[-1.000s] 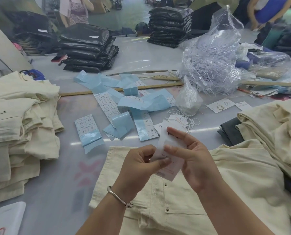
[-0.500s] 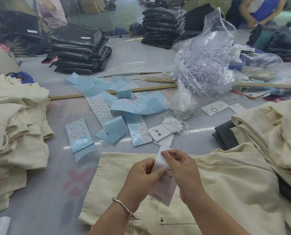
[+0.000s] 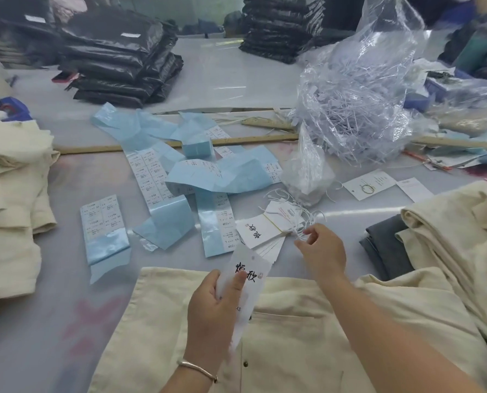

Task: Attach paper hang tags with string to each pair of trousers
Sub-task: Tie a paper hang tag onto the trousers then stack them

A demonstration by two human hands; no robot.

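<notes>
A cream pair of trousers point(image 3: 293, 336) lies flat on the table in front of me. My left hand point(image 3: 211, 310) grips a white paper hang tag point(image 3: 246, 282) with black characters, thumb pressed on its face, just above the trousers. My right hand point(image 3: 321, 251) has reached forward to the bundle of tags point(image 3: 265, 231) and pinches the loose white strings point(image 3: 300, 232) at its right edge. A rubber band binds that bundle.
Blue label strips point(image 3: 163, 177) are scattered mid-table. A clear bag of string fasteners point(image 3: 358, 109) stands at the right. Cream trousers are stacked at left point(image 3: 12, 211) and right point(image 3: 458, 231), beside grey cloth point(image 3: 384, 245). Black bagged garments point(image 3: 117, 61) sit behind a wooden ruler point(image 3: 180, 144).
My right hand has let go of the tag and reached forward to the strings at the tag bundle. My left hand alone now holds the tag, turned face up.
</notes>
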